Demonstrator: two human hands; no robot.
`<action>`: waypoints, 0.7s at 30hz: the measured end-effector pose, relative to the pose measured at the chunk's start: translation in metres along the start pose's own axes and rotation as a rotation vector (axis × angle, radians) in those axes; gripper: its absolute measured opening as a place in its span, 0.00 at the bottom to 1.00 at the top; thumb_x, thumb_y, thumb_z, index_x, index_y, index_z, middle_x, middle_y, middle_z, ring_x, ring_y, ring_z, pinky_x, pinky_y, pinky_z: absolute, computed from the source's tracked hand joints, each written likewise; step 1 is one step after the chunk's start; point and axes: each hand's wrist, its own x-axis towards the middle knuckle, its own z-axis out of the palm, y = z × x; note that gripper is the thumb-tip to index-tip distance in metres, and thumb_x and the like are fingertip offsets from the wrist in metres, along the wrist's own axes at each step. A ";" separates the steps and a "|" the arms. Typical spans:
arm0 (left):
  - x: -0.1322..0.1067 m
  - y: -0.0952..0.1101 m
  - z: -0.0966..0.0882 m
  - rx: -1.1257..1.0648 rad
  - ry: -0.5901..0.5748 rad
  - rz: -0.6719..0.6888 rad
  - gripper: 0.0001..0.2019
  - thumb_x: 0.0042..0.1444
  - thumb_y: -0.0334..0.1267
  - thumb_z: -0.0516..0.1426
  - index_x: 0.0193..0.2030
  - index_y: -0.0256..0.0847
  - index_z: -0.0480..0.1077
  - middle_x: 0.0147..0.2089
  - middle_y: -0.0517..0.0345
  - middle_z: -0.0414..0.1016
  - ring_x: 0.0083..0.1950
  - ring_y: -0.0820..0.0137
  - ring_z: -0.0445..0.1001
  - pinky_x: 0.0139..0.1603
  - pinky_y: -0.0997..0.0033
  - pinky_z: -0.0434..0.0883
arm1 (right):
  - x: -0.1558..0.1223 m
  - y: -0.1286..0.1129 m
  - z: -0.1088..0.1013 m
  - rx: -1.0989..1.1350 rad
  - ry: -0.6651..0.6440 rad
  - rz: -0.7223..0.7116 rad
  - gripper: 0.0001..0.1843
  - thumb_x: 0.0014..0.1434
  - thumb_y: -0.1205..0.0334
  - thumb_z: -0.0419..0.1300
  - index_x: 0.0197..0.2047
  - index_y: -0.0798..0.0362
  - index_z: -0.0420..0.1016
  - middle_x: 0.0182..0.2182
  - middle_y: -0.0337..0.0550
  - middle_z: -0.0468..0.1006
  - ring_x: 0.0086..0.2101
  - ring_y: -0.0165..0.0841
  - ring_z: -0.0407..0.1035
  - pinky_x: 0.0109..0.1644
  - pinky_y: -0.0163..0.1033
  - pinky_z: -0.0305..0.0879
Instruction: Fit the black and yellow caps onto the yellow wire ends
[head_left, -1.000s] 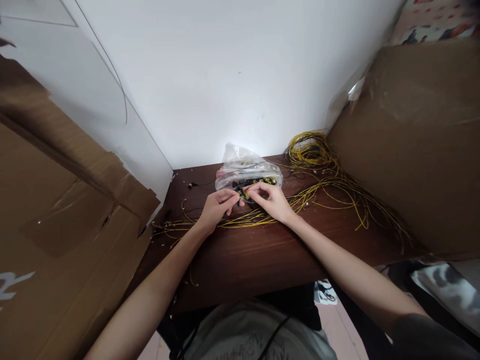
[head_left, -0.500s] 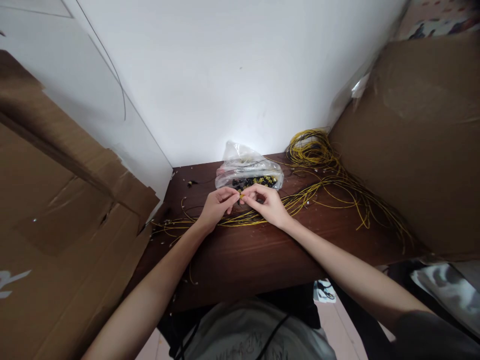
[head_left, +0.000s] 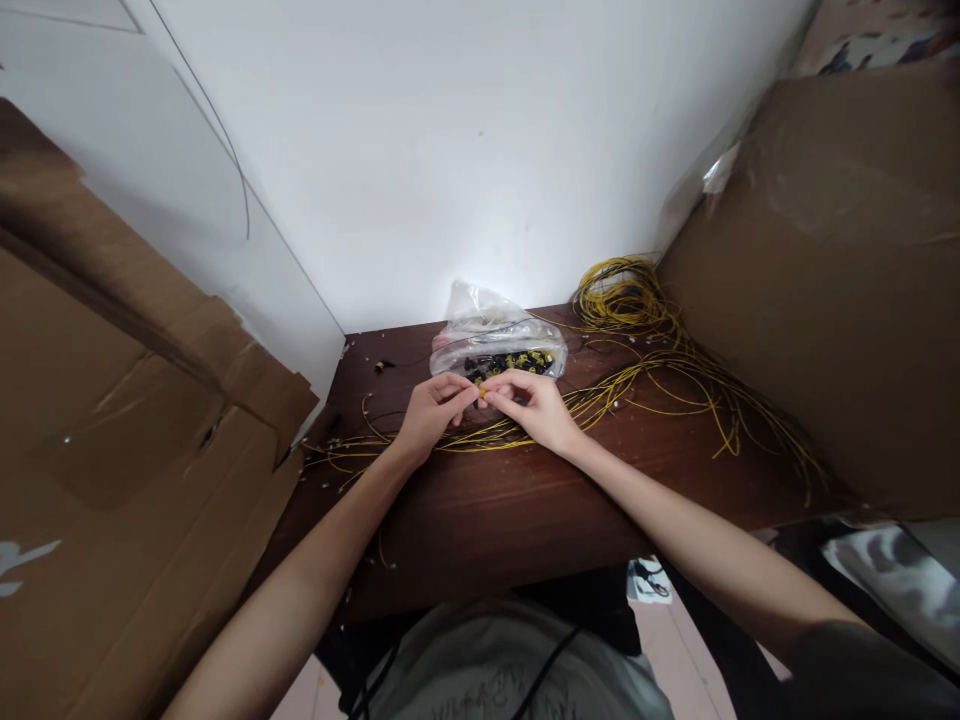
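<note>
Between the fingertips of both hands is a small yellow piece [head_left: 482, 392], too small to identify. My left hand [head_left: 435, 412] pinches it from the left, thumb against forefinger. From the right, my right hand [head_left: 536, 408] closes on it in a similar pinch. Just beyond the fingers lies a clear plastic bag [head_left: 491, 330], its mouth showing many small black and yellow parts [head_left: 517, 362]. Under my hands a bundle of yellow and black wires [head_left: 600, 400] runs across the dark wooden table [head_left: 465, 510].
A coil of yellow wire [head_left: 619, 295] sits at the back right by a large cardboard box [head_left: 817, 280]. Another cardboard box [head_left: 135, 430] borders the left side. A small black and yellow part [head_left: 384, 367] lies left of the bag. A white wall [head_left: 480, 180] stands behind.
Both hands stay nearly in the same place, still pinching the small yellow piece. Only a very slight shift of the view and fingers shows.
</note>
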 end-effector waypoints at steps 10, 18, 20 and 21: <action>-0.001 0.002 -0.005 -0.028 -0.048 -0.043 0.11 0.45 0.38 0.63 0.34 0.34 0.73 0.24 0.61 0.72 0.19 0.82 0.60 0.21 0.79 0.57 | 0.001 0.001 -0.004 -0.075 0.018 -0.024 0.11 0.56 0.58 0.59 0.39 0.55 0.76 0.30 0.44 0.77 0.29 0.30 0.69 0.34 0.37 0.65; -0.002 0.003 -0.002 0.001 -0.019 -0.035 0.11 0.43 0.39 0.64 0.31 0.34 0.73 0.26 0.58 0.74 0.19 0.81 0.60 0.20 0.79 0.58 | 0.001 -0.002 -0.005 -0.190 0.037 -0.044 0.11 0.57 0.58 0.58 0.39 0.53 0.78 0.28 0.42 0.75 0.26 0.28 0.64 0.30 0.35 0.61; -0.003 0.003 -0.002 0.016 -0.015 -0.041 0.11 0.43 0.39 0.64 0.30 0.34 0.73 0.25 0.59 0.74 0.19 0.82 0.60 0.20 0.79 0.57 | 0.001 -0.002 -0.006 -0.196 0.034 -0.044 0.11 0.57 0.59 0.58 0.39 0.54 0.78 0.28 0.42 0.75 0.26 0.28 0.64 0.30 0.35 0.61; -0.003 0.003 -0.002 0.020 -0.013 -0.043 0.11 0.43 0.39 0.64 0.30 0.34 0.73 0.24 0.59 0.74 0.19 0.82 0.60 0.20 0.80 0.57 | 0.001 -0.002 -0.006 -0.197 0.033 -0.045 0.10 0.56 0.60 0.58 0.39 0.55 0.78 0.28 0.42 0.75 0.25 0.28 0.64 0.30 0.35 0.61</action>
